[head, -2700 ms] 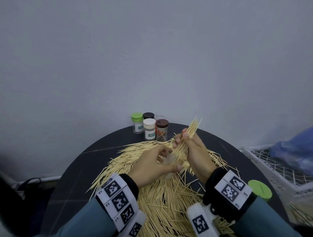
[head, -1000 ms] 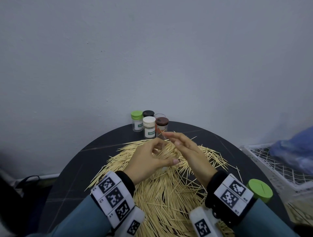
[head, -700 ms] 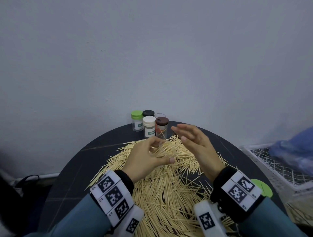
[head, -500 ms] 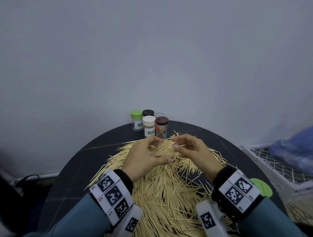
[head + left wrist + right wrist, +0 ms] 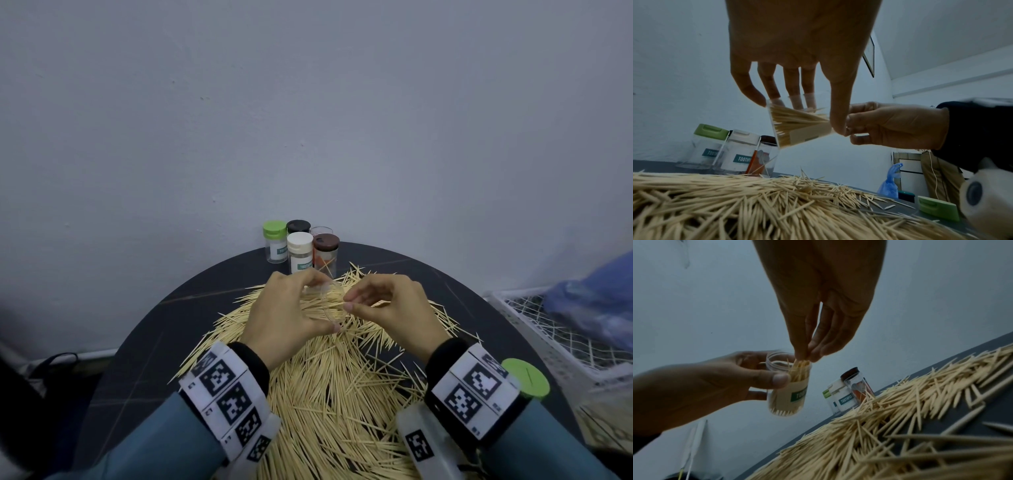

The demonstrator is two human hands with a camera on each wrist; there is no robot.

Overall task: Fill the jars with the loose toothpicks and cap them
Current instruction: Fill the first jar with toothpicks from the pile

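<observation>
My left hand [image 5: 325, 302] grips a clear labelled jar [image 5: 797, 126], tilted and held above the pile of loose toothpicks [image 5: 329, 383]. The jar [image 5: 789, 391] has no cap and is partly full of toothpicks. At its mouth, my right hand [image 5: 350, 303] pinches the tops of a few toothpicks [image 5: 800, 365] that stand in the jar. A loose green cap [image 5: 525, 377] lies near the table's right edge, beside my right wrist.
Several jars stand at the back of the round black table [image 5: 164, 342]: green-capped [image 5: 275, 241], white-capped [image 5: 300, 251], brown-capped [image 5: 325, 253], with others behind. A white wire basket [image 5: 534, 329] and a blue bag [image 5: 596, 301] sit off the table to the right.
My right hand let go of the bundle it was feeding into the jar, opened and lifted away, then came back and now pinches toothpicks at the jar's mouth. The left hand has kept hold of the jar.
</observation>
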